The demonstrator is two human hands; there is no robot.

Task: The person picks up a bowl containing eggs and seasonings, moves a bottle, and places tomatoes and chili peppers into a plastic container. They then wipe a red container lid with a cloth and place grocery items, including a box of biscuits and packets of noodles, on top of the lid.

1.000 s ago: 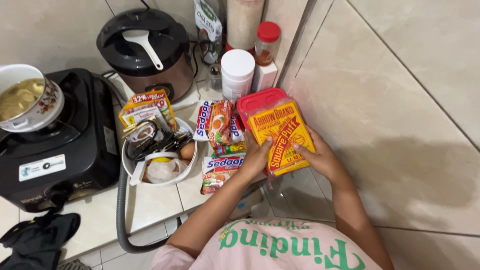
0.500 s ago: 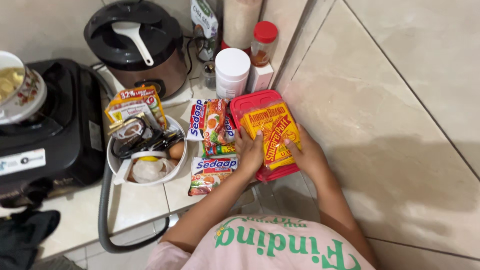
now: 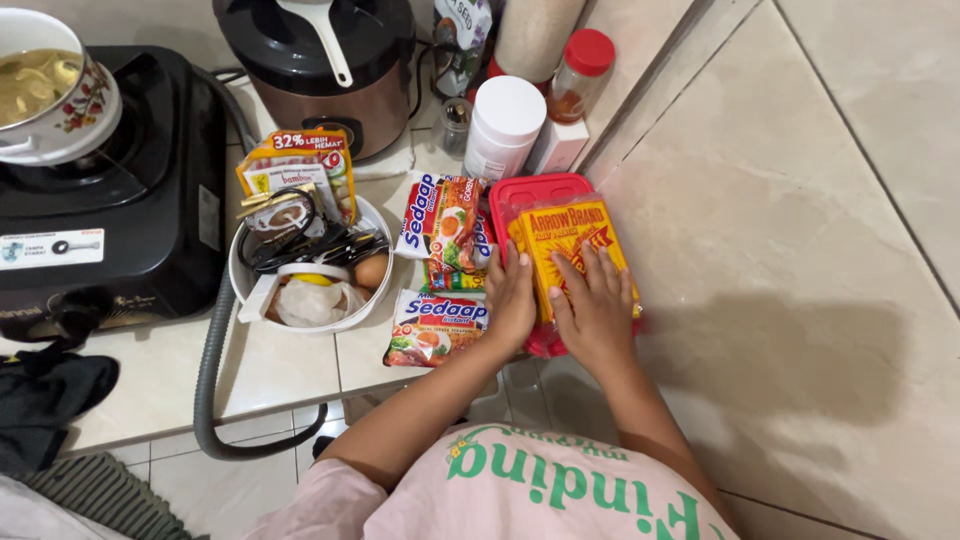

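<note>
The right hand is lying flat, fingers spread, pressing on a yellow packet. The left hand is resting against the packet's left edge, fingers extended, not clenched. The packet is sitting on a red box on the tiled floor beside the wall, its long axis running away from the person, top end pointing toward a white jar. Noodle packs are lying just left of the box, next to a white bowl.

Even indoor light, soft shadows, sharp
</note>
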